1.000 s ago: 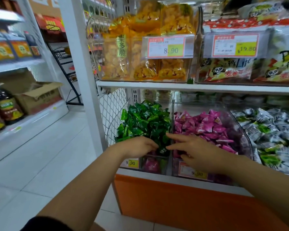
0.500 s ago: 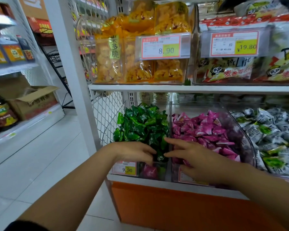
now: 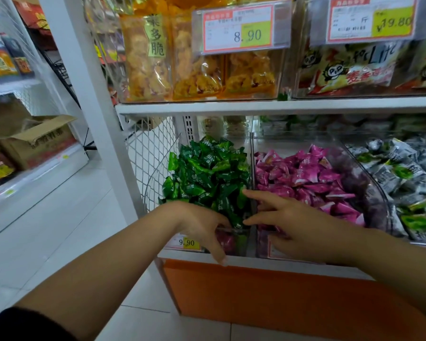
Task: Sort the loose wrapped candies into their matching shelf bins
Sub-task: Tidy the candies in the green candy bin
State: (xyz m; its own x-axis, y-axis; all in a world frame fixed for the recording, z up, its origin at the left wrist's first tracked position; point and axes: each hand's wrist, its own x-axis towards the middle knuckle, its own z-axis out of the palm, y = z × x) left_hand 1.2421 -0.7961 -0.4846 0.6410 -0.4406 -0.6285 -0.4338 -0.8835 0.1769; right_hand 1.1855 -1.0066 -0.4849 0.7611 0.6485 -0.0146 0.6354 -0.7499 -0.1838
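Counts: 2 bare hands, left hand [image 3: 199,225] and right hand [image 3: 303,225]. Lower shelf: 3 clear plastic bins [image 3: 252,153], one heap each: green-wrapped candies [image 3: 207,173], pink-wrapped candies [image 3: 303,175], grey-and-green packets [image 3: 403,173]; pieces uncountable. 1 pink wrapper [image 3: 228,239] low in the green bin. Upper shelf: 2 clear plastic boxes [image 3: 284,77]. 4 red-bordered price tags [image 3: 241,28], one half hidden. 1 brown cardboard box [image 3: 35,141].

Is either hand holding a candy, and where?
Right hand holds nothing, fingers straight. Left hand: cannot tell; its fingertips are hidden in the green candies.
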